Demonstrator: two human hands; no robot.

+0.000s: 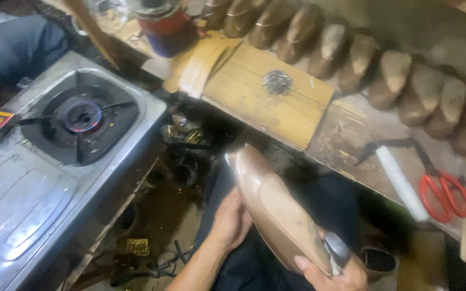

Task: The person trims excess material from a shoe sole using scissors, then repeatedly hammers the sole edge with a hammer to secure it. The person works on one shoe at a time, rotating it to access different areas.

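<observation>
Your left hand point(232, 221) cups and your right hand point(333, 269) grips the tan shoe last point(276, 210), upper on, sole side bare, off the desk point(351, 134) edge.

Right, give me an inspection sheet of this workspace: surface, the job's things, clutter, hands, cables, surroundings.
Surface: worn wooden bench with a lighter wooden board on it.
Job's things: tan pointed shoe on a last, held over the lap.
Clutter: red-handled scissors, white cylinder, small metallic wad on the board, scraps on the floor.
Hands: left hand grips the shoe's side; right hand holds its heel end along with a small grey object, too blurred to identify.
Cables: nothing seen.
Surroundings: gas stove with its burner lit at left; row of shoe lasts along the bench's back.
</observation>
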